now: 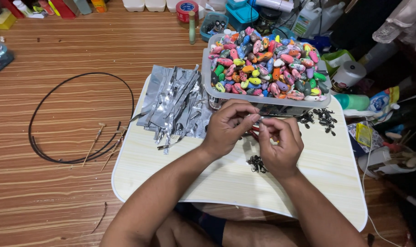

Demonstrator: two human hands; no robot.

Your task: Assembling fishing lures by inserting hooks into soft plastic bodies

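Both hands are held close together over a small pale table [162, 178], just in front of a clear box [281, 106]. The box is filled to the top with little painted pieces [267, 64] in pink, green, orange and yellow. The fingers of the left hand [228, 126] are bent and pinched shut on a tiny thing [260, 120] at the fingertips. The fingers of the right hand [281, 142] are curled and pinched on the same tiny thing, so the two hands are touching there. It is too small for its kind to be told. A heap of shiny silver strips [176, 103] is seen left of the hands. Small dark metal bits [257, 163] are lying under the right hand, and more dark bits [322, 118] are spread beside the box. A loop of black wire [48, 114] is laid on the brown floor, well apart
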